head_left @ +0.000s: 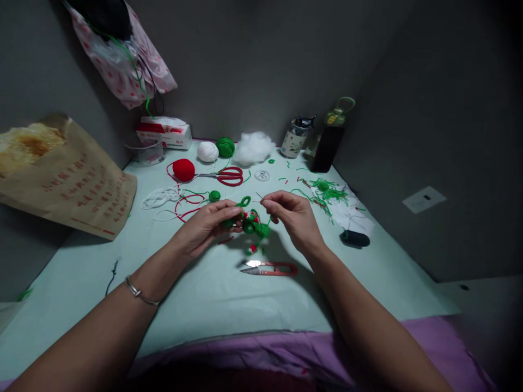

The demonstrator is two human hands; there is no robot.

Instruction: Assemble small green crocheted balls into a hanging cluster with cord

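My left hand [218,223] is closed on a green crocheted piece [249,224] with red and white patches; a small loop stands up at its top. Part of the piece is hidden behind the fingers. To its right, my right hand [289,212] pinches a thin metal needle [256,201], its shaft pointing left toward the piece. A small red-and-white bit [252,249] hangs below on green yarn. Orange-handled thread snips [269,268] lie on the table just beneath both hands.
Red-handled scissors [229,176] lie behind the hands, near red [183,170], white [207,152] and green yarn balls [225,147] and white stuffing [254,148]. Green yarn scraps [327,190] lie at right. A paper bag [90,182] stands left; a bottle [329,139] stands back right.
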